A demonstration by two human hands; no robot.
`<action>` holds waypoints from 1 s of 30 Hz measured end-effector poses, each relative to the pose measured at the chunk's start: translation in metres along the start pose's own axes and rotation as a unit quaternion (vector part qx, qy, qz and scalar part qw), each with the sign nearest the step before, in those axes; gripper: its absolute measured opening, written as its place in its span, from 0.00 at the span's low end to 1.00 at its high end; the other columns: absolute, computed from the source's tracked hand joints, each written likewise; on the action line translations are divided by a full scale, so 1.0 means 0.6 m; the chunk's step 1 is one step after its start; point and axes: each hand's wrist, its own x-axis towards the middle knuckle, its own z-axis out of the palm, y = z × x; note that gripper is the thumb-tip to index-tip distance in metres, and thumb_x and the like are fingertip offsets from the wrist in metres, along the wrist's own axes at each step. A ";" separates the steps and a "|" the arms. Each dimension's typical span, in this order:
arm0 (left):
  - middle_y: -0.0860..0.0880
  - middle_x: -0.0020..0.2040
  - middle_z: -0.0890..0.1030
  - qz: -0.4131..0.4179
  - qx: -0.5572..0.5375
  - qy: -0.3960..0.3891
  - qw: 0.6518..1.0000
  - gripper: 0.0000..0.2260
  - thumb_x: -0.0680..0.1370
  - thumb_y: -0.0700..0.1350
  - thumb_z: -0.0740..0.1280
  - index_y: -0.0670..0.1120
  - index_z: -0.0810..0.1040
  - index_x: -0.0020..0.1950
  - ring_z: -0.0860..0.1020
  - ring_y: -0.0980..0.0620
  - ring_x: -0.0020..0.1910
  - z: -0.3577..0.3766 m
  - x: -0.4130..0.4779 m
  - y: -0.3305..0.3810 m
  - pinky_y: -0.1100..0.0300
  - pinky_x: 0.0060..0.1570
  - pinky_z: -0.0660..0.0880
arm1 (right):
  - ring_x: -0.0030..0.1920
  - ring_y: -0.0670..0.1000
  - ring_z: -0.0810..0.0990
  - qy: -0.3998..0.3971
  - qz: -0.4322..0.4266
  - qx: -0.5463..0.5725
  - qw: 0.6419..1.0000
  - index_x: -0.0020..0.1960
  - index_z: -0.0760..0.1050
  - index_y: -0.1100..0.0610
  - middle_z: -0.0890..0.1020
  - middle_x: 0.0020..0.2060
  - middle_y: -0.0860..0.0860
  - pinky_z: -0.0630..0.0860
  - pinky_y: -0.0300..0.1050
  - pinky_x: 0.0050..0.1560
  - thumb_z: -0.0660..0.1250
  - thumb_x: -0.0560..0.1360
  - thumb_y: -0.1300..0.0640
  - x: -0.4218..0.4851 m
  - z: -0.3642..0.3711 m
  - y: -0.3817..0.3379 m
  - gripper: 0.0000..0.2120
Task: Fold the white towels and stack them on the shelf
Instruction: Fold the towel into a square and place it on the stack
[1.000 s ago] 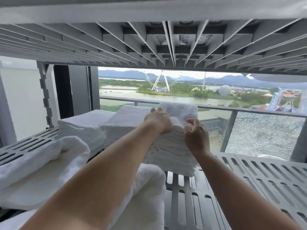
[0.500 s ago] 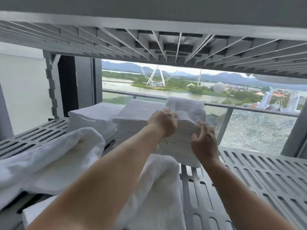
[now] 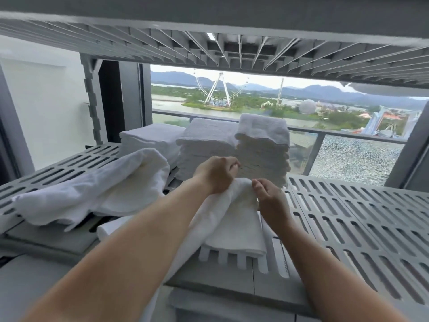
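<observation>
Hands are off the tall stack (image 3: 262, 149) at the shelf (image 3: 348, 217) back & now on the next loose towel (image 3: 232, 226) just in front: right hand (image 3: 271, 201) pinches its top edge, left hand (image 3: 216, 174) prob. grips it too, so a new fold starts.

three towel stacks (image 3: 151, 142) (image 3: 206, 145) (image 3: 263, 149), two hands (image 3: 214, 174) (image 3: 270, 198)

Daylight, overcast. Ribbed grey plastic underside of the upper shelf tier (image 3: 232, 49) spans the top. White wall (image 3: 46, 108) left, dark upright window frame (image 3: 109, 101) beside it. Beyond: grey balcony rail (image 3: 336, 134), shattered glass panel (image 3: 357, 159) below it right, white Ferris wheel (image 3: 218, 91), river (image 3: 171, 105), hills (image 3: 325, 90).
</observation>
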 end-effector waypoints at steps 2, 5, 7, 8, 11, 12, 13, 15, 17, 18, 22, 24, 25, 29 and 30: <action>0.50 0.58 0.84 -0.022 0.005 -0.021 1.000 0.15 0.82 0.53 0.56 0.54 0.81 0.59 0.79 0.48 0.59 -0.009 -0.041 -0.008 0.51 0.60 0.74 | 0.51 0.55 0.81 -0.018 0.033 0.024 0.999 0.55 0.80 0.53 0.84 0.48 0.51 0.77 0.57 0.53 0.56 0.75 0.40 -0.032 0.002 0.001 0.22; 0.50 0.59 0.83 -0.059 0.014 -0.055 0.997 0.17 0.81 0.59 0.55 0.56 0.79 0.61 0.78 0.48 0.59 -0.022 -0.105 -0.014 0.50 0.61 0.73 | 0.55 0.55 0.81 -0.057 0.064 -0.004 0.996 0.62 0.78 0.53 0.83 0.53 0.51 0.76 0.56 0.57 0.62 0.77 0.39 -0.077 -0.002 0.006 0.22; 0.50 0.64 0.80 -0.076 0.028 -0.098 0.992 0.22 0.81 0.63 0.54 0.56 0.77 0.67 0.76 0.47 0.63 -0.028 -0.137 -0.006 0.48 0.65 0.71 | 0.58 0.55 0.80 -0.085 0.056 -0.062 0.993 0.67 0.75 0.53 0.82 0.56 0.52 0.75 0.53 0.58 0.66 0.77 0.40 -0.104 -0.006 0.001 0.24; 0.49 0.68 0.78 -0.081 0.038 -0.120 0.989 0.24 0.81 0.65 0.54 0.54 0.75 0.70 0.74 0.46 0.66 -0.030 -0.151 0.001 0.49 0.67 0.69 | 0.60 0.56 0.79 -0.096 0.049 -0.087 0.990 0.71 0.72 0.54 0.81 0.59 0.53 0.74 0.53 0.60 0.68 0.76 0.40 -0.117 -0.008 -0.003 0.28; 0.47 0.72 0.74 -0.089 0.099 -0.152 0.979 0.30 0.78 0.67 0.59 0.50 0.70 0.74 0.71 0.45 0.70 -0.032 -0.193 0.023 0.51 0.65 0.66 | 0.65 0.57 0.76 -0.104 0.030 -0.109 0.988 0.77 0.62 0.56 0.76 0.67 0.55 0.71 0.48 0.62 0.72 0.74 0.46 -0.154 -0.014 -0.014 0.37; 0.47 0.71 0.74 -0.093 0.128 -0.151 0.976 0.30 0.78 0.66 0.61 0.50 0.69 0.74 0.71 0.45 0.70 -0.034 -0.204 0.026 0.50 0.65 0.67 | 0.65 0.57 0.76 -0.098 0.025 -0.108 0.989 0.78 0.61 0.55 0.77 0.67 0.56 0.71 0.46 0.60 0.72 0.75 0.49 -0.162 -0.016 -0.017 0.36; 0.47 0.70 0.74 -0.101 0.155 -0.152 0.971 0.29 0.77 0.66 0.61 0.51 0.69 0.73 0.72 0.44 0.69 -0.036 -0.215 0.028 0.49 0.65 0.68 | 0.64 0.57 0.77 -0.090 0.022 -0.106 0.990 0.77 0.62 0.54 0.78 0.66 0.56 0.70 0.45 0.58 0.71 0.75 0.51 -0.169 -0.019 -0.019 0.34; 0.47 0.68 0.75 -0.121 0.182 -0.159 0.963 0.26 0.78 0.64 0.60 0.53 0.69 0.72 0.72 0.43 0.67 -0.041 -0.234 0.029 0.46 0.66 0.69 | 0.61 0.58 0.78 -0.077 0.017 -0.106 0.991 0.76 0.65 0.53 0.79 0.63 0.57 0.70 0.46 0.58 0.69 0.76 0.55 -0.177 -0.025 -0.026 0.30; 0.46 0.67 0.75 -0.125 0.178 -0.164 0.962 0.24 0.79 0.63 0.60 0.55 0.69 0.72 0.73 0.43 0.66 -0.046 -0.249 0.030 0.45 0.66 0.70 | 0.58 0.58 0.78 -0.070 0.015 -0.105 0.992 0.74 0.67 0.52 0.80 0.59 0.57 0.71 0.47 0.57 0.68 0.76 0.57 -0.181 -0.029 -0.031 0.27; 0.46 0.67 0.75 -0.119 0.178 -0.165 0.963 0.23 0.79 0.62 0.60 0.55 0.69 0.72 0.73 0.43 0.66 -0.046 -0.256 0.030 0.46 0.65 0.70 | 0.57 0.58 0.79 -0.068 0.015 -0.103 0.992 0.74 0.69 0.52 0.81 0.56 0.57 0.71 0.47 0.56 0.68 0.77 0.58 -0.181 -0.029 -0.032 0.26; 0.45 0.63 0.77 -0.098 0.202 -0.106 0.969 0.18 0.83 0.56 0.53 0.52 0.73 0.68 0.77 0.41 0.59 -0.023 -0.267 0.033 0.49 0.55 0.74 | 0.56 0.57 0.79 -0.049 0.011 -0.102 0.994 0.72 0.72 0.52 0.82 0.55 0.56 0.71 0.46 0.56 0.67 0.76 0.61 -0.175 -0.024 -0.027 0.24; 0.44 0.58 0.79 -0.078 0.206 -0.057 0.974 0.16 0.84 0.54 0.53 0.51 0.76 0.63 0.79 0.40 0.54 -0.007 -0.265 0.037 0.51 0.47 0.72 | 0.58 0.57 0.79 -0.033 0.013 -0.111 0.993 0.71 0.74 0.53 0.83 0.57 0.55 0.72 0.47 0.59 0.67 0.76 0.61 -0.170 -0.023 -0.022 0.23; 0.44 0.55 0.81 -0.063 0.209 -0.033 0.975 0.14 0.84 0.52 0.54 0.50 0.77 0.60 0.80 0.40 0.52 -0.002 -0.262 0.039 0.53 0.44 0.71 | 0.58 0.57 0.79 -0.024 0.015 -0.114 0.993 0.70 0.75 0.52 0.83 0.58 0.55 0.72 0.47 0.60 0.66 0.76 0.60 -0.168 -0.022 -0.020 0.23; 0.46 0.43 0.82 -0.043 0.221 0.024 0.974 0.07 0.78 0.41 0.59 0.49 0.75 0.50 0.81 0.41 0.43 -0.008 -0.236 0.039 0.54 0.37 0.68 | 0.58 0.55 0.80 0.019 0.027 -0.090 0.995 0.68 0.78 0.52 0.84 0.58 0.53 0.74 0.46 0.60 0.65 0.75 0.61 -0.159 -0.019 -0.012 0.21; 0.47 0.41 0.81 -0.047 0.219 0.034 0.974 0.07 0.77 0.40 0.59 0.49 0.74 0.49 0.80 0.41 0.41 -0.009 -0.229 0.040 0.54 0.37 0.68 | 0.58 0.55 0.80 0.032 0.031 -0.079 0.996 0.67 0.78 0.52 0.84 0.57 0.53 0.74 0.45 0.59 0.64 0.75 0.62 -0.157 -0.019 -0.010 0.21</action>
